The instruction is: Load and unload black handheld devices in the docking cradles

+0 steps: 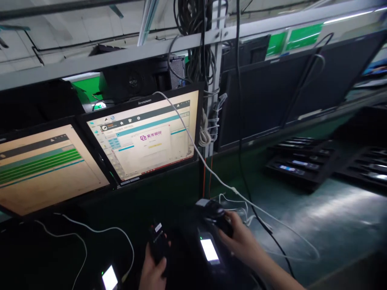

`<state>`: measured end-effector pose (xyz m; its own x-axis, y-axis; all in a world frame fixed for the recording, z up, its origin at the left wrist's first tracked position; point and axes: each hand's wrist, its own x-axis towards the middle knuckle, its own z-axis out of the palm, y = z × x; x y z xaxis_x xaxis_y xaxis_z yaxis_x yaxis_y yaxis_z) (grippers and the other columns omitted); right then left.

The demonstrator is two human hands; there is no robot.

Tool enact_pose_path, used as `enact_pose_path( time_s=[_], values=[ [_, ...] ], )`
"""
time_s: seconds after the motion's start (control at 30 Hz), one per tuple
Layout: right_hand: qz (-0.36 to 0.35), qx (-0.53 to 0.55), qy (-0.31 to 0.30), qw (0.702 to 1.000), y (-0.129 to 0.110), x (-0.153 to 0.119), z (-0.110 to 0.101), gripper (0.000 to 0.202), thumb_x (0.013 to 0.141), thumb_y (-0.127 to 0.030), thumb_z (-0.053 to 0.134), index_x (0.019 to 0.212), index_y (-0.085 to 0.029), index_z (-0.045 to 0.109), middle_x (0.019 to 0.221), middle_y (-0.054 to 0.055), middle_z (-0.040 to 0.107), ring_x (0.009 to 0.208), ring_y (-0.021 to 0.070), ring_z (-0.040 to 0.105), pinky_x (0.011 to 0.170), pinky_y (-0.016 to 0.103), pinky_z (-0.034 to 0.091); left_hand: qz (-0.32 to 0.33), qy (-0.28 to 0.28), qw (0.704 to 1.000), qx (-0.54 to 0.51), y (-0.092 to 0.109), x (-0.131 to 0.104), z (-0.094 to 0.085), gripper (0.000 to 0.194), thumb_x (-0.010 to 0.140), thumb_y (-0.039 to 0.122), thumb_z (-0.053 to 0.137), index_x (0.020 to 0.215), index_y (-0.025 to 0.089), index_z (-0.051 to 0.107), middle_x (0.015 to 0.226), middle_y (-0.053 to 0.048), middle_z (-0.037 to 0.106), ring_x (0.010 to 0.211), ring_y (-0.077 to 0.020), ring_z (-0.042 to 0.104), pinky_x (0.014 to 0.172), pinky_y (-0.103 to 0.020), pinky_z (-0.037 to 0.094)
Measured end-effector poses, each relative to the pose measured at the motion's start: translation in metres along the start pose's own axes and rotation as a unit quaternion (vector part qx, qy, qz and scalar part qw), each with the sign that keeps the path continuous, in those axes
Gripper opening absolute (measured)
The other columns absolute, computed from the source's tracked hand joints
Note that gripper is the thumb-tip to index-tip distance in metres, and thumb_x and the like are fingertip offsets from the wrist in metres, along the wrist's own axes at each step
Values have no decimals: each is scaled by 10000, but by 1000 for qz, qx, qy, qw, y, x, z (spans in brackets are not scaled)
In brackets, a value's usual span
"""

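Note:
My left hand (153, 270) is wrapped round a black handheld device (159, 241), held upright and shaped like a two-way radio, with a small white label near its top. To the right, my right hand (238, 235) grips what looks like a black barcode scanner (216, 212), its pale front end pointing left toward that device. The scanner is slightly blurred, and the fingers hide part of its handle. Below it, a device with a lit white screen (209, 249) and a green light lies on the dark bench. Another lit device (109, 278) is at the bottom left with a white cable beside it.
Two lit monitors, a right one (145, 141) and a left one (45, 169), stand behind the hands. A white cable (208, 169) hangs across the right screen. Bundled cables (195, 44) hang on a metal post. Black trays (299, 163) of devices sit at the right.

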<state>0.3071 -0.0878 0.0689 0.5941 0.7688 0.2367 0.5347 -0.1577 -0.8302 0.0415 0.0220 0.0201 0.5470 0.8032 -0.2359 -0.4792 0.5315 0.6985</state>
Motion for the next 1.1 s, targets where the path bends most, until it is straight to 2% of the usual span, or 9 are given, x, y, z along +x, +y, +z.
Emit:
enact_pose_path(
  time_s=[0.1, 0.17, 0.23, 0.5, 0.67, 0.8, 1.1],
  values=[
    [-28, 102, -122, 987, -49, -27, -1, 376, 778, -310, 540, 1124, -203, 440, 1057, 92, 659, 977, 224, 637, 861, 340, 523, 24, 22, 999, 26, 0, 0, 14, 581, 614, 239, 809, 1144, 382, 619, 1275, -39, 635, 1229, -272, 539, 1092, -464, 349],
    [-30, 131, -156, 979, -66, -40, 2, 372, 766, -255, 553, 1118, -204, 445, 1082, 97, 645, 1007, 226, 619, 888, 350, 512, 21, 20, 999, 31, -4, 1, 17, 619, 604, 243, 815, 1170, 381, 604, 1277, -48, 631, 1252, -289, 518, 1117, -483, 315],
    [-33, 145, -164, 975, -73, -46, 4, 370, 761, -237, 555, 1113, -201, 447, 1100, 106, 634, 1023, 234, 606, 904, 367, 503, 10, 13, 999, 27, -7, 1, 17, 656, 597, 244, 817, 1195, 387, 588, 1274, -49, 632, 1265, -299, 505, 1128, -486, 299],
    [-8, 154, -181, 971, -76, -44, -1, 381, 775, -303, 537, 1124, -202, 426, 1105, 110, 610, 1006, 240, 599, 914, 388, 495, 8, -4, 1000, 19, -10, 2, 6, 664, 570, 258, 837, 1180, 381, 604, 1299, -44, 622, 1261, -290, 511, 1137, -479, 286],
    [5, 165, -170, 972, -77, -45, -3, 391, 760, -321, 545, 1124, -222, 442, 1043, 87, 618, 963, 237, 601, 886, 376, 507, 23, 16, 999, 37, -13, 9, -2, 608, 525, 273, 862, 1090, 356, 651, 1183, -53, 684, 1172, -282, 582, 1136, -509, 271],
    [11, 161, -166, 973, -78, -44, -5, 391, 762, -337, 539, 1123, -219, 446, 1022, 80, 619, 945, 236, 606, 873, 368, 508, 33, 22, 998, 42, -15, 11, -6, 629, 490, 291, 876, 1075, 349, 653, 1195, -55, 675, 1169, -288, 580, 1129, -521, 278],
    [28, 174, -180, 968, -73, -43, -6, 425, 763, -369, 549, 1137, -198, 441, 1135, 99, 617, 1073, 235, 589, 941, 339, 475, 24, 13, 999, 22, -19, 15, -14, 740, 504, 291, 872, 1179, 401, 590, 1156, -52, 684, 1253, -297, 514, 1150, -506, 236]
  ],
)
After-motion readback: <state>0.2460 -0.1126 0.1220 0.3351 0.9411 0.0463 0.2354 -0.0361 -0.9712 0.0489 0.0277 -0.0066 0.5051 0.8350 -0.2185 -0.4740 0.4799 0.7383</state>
